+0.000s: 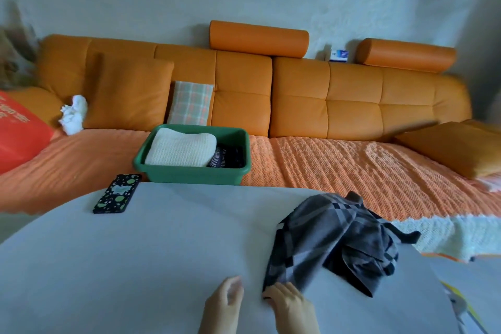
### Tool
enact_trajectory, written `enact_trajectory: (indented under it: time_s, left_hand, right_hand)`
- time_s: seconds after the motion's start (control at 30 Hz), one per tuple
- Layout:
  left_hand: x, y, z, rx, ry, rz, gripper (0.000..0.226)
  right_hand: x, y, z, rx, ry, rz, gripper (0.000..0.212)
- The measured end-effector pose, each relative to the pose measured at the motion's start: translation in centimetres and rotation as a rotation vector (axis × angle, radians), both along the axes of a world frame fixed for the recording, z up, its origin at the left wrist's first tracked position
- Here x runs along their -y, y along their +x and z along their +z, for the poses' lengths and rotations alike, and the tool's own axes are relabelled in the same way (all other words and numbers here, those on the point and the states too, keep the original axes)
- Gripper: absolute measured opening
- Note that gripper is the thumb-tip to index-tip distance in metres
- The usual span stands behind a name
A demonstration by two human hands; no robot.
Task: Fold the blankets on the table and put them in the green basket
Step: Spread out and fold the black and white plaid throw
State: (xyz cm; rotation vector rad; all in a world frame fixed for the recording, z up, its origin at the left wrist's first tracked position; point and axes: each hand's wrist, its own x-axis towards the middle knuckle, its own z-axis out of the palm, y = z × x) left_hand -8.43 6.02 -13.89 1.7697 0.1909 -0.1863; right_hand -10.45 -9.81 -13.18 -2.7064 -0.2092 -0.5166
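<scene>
A crumpled grey plaid blanket [336, 241] lies on the right part of the white table [135, 266]. My right hand [291, 304] pinches its near left corner at the table's front. My left hand [225, 299] hovers just to the left of it with relaxed fingers, holding nothing. The green basket [189, 172] stands on the sofa seat just beyond the table's far edge. Inside it lie a folded cream knit blanket [180, 149] on the left and a dark striped blanket [226, 157] on the right.
A phone in a black case with green spots [118, 194] lies at the table's far left edge. The orange sofa [325, 106] carries cushions, a plaid pillow [189, 103], a white cloth [73, 114] and a red bag [19, 130].
</scene>
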Motion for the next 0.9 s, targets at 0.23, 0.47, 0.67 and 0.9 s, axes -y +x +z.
enact_trajectory:
  time_s: [0.23, 0.47, 0.67, 0.9]
  left_hand:
    - [-1.8, -3.3, 0.6, -0.105, -0.103, 0.130, 0.039]
    - [-3.9, -5.1, 1.4, -0.011, 0.123, 0.051, 0.027]
    - [-5.7, -4.5, 2.1, 0.108, 0.085, 0.388, 0.017]
    - [-9.2, -4.5, 4.2, 0.234, 0.122, 0.640, 0.020]
  right_hand:
    - [-5.2, -3.5, 0.9, -0.162, 0.215, 0.104, 0.038]
    - [-6.0, -6.2, 0.0, -0.333, 0.060, 0.295, 0.040]
    - [-2.8, -3.0, 2.4, 0.024, 0.233, 0.192, 0.020]
    - [-2.3, 2.2, 4.4, -0.221, 0.025, 0.030, 0.054]
